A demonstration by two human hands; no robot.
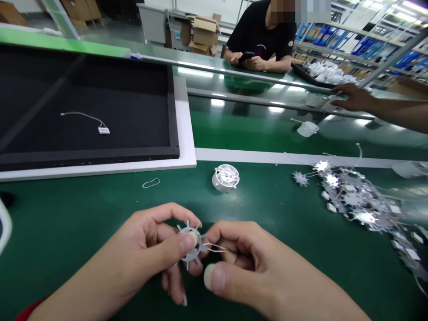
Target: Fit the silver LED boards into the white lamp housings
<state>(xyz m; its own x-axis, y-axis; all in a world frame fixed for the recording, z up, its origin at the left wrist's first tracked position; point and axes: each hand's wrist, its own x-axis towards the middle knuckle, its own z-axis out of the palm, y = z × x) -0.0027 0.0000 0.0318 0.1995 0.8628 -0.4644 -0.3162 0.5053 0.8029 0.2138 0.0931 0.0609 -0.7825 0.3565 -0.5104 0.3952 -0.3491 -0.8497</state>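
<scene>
My left hand pinches a grey star-shaped metal LED plate between thumb and fingers, the thumb pressed on its pale centre. Thin wires run from the plate into my right hand, whose curled fingers hold them close to the plate. A white round plastic housing with radial ribs lies just beyond my hands. To the right, a heap of similar wired star plates spreads across the green workbench.
A black-lined, white-edged panel holds a wire with a label. A rubber band lies nearby. Farther off are a white plastic part, a co-worker's reaching hand, a black tray, and a seated person holding a phone.
</scene>
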